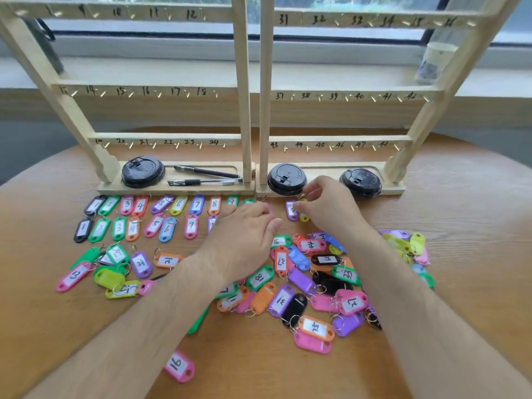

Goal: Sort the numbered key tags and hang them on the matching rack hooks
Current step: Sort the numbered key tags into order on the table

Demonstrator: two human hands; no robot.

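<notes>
A purple key tag [291, 212] was pinched by the right hand [326, 204] at the sorted row's end on the desk [460, 203]. The left hand [244, 230] was rested loose-fingered beside it. Sorting was judged in hand: aligned placement was called for next, with the rack [243, 82] unfilled.

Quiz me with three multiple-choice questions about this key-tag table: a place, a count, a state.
1. Where do the two pens lie?
A) in the left rack's base tray
B) on the windowsill
C) among the loose tags

2. How many black cup lids sit on the rack bases?
A) one
B) three
C) five

3. The rack hooks are:
A) all full
B) half full
C) bare

Answers: 1 A, both lie beside a lid in that tray; 2 B, one left, two right; 3 C, no tag hangs anywhere.
</notes>
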